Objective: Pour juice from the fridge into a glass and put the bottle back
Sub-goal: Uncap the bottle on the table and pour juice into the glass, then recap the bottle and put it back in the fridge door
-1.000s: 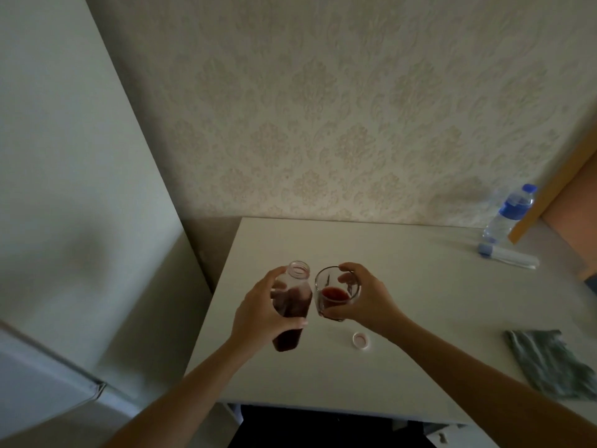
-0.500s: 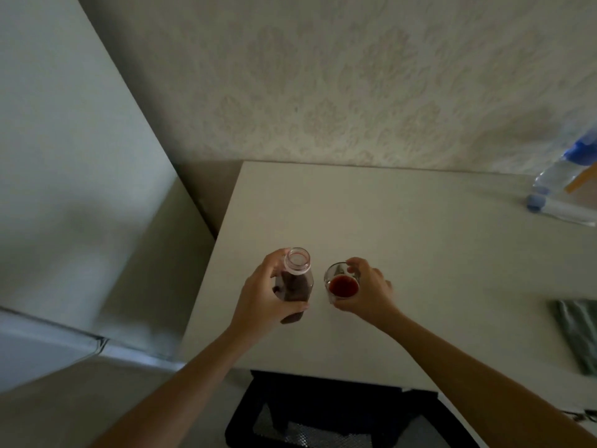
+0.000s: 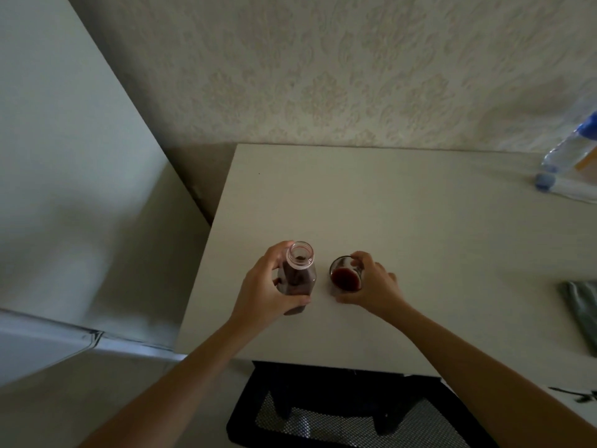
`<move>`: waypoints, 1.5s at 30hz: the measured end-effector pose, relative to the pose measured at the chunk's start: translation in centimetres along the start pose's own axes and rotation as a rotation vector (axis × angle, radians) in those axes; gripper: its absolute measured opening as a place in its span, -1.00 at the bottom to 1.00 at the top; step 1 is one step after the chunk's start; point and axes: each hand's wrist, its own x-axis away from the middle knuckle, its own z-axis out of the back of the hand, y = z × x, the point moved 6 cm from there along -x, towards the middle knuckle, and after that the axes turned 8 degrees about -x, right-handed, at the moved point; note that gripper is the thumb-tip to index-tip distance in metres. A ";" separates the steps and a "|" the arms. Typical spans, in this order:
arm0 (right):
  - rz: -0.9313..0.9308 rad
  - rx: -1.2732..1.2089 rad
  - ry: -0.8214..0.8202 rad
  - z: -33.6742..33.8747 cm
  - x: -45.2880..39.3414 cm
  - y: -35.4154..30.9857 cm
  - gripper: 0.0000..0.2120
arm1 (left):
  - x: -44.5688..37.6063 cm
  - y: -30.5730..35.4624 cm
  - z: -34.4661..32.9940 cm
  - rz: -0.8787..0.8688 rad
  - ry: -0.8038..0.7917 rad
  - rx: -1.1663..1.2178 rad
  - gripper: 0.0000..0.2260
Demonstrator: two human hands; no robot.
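An uncapped clear bottle (image 3: 298, 273) of dark red juice stands upright on the pale table (image 3: 403, 221) near its front left corner. My left hand (image 3: 265, 290) is wrapped around its body. Just to its right stands a small glass (image 3: 345, 277) with red juice in its bottom. My right hand (image 3: 370, 283) grips the glass from the right side. Bottle and glass are a short gap apart. The bottle's cap is hidden from view.
The white fridge (image 3: 64, 189) stands left of the table. A plastic water bottle (image 3: 570, 150) and a white object (image 3: 568, 187) sit at the far right, a green cloth (image 3: 581, 312) at the right edge. A black mesh chair (image 3: 339, 412) is under the table's front edge.
Both hands have lowered the bottle and glass toward the table. The bottle went from tilted to upright. The camera tipped downward, and the cap seen on the table earlier is out of sight.
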 end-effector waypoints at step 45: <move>0.684 -0.398 0.075 19.8 16.3 -20.9 -0.74 | 5.4 17.4 7.1 -0.298 0.059 -0.075 -0.14</move>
